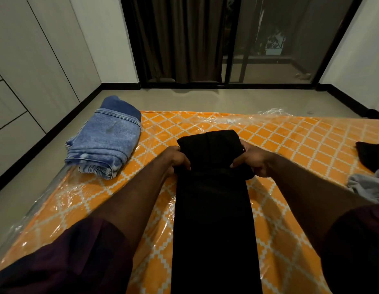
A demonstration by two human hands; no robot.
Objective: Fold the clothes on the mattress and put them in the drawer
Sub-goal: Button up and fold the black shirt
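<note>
Scanning from the left, I see pale cupboard fronts (21, 85) along the wall, all closed; whether any lower panel is a drawer I cannot tell. Next comes a pair of blue jeans (106, 141), folded into a neat block on the left corner of the mattress (301, 141), whose orange patterned cover sits under clear plastic. I judge that piece finished, bar the putting away.

In the middle, my left hand (177, 159) pinches the left edge of the black trousers (214, 219), fingers curled into the cloth. My right hand (253, 161) grasps the opposite edge the same way. The trousers lie in a long narrow strip running away from me along the mattress. Their far end is doubled back between the two hands, so I take this fold as half made.

Far right, a black garment (369, 154) and a crumpled grey garment (369, 185) lie loose and unfolded. By my reckoning one piece is folded, one is in hand, at least two wait, and the putting away is all to come.
</note>
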